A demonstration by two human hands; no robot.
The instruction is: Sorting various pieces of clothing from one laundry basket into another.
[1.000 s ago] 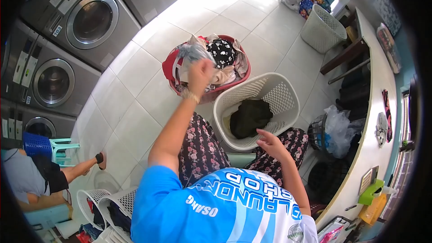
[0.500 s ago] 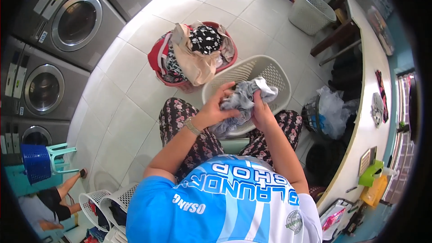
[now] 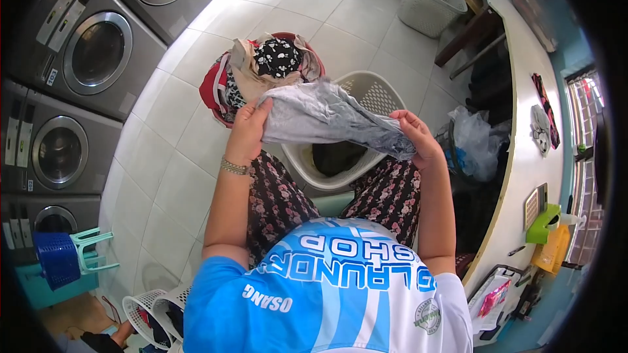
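Note:
A grey garment [image 3: 330, 117] is stretched between my two hands at chest height. My left hand [image 3: 250, 129] grips its left end; my right hand [image 3: 418, 137] pinches its right end. Just beneath it is a white perforated basket [image 3: 383, 88] with a dark olive garment [image 3: 333, 160] inside, between my knees. Beyond my left hand stands a red basket [image 3: 210, 95] heaped with mixed clothes [image 3: 278, 55], including a black-and-white patterned piece.
Stacked machines [image 3: 91, 59] line the left; blue baskets on a stool [image 3: 91, 242] sit below them. A long table [image 3: 523, 176] runs along my right, with a bin of plastic bags [image 3: 474, 147] under it. Another person [image 3: 121, 333] is at lower left, near white baskets [image 3: 140, 310].
My left hand went from the red basket to above the white one with the grey garment. Since then both hands have moved apart, spreading it out. The other person has shifted lower.

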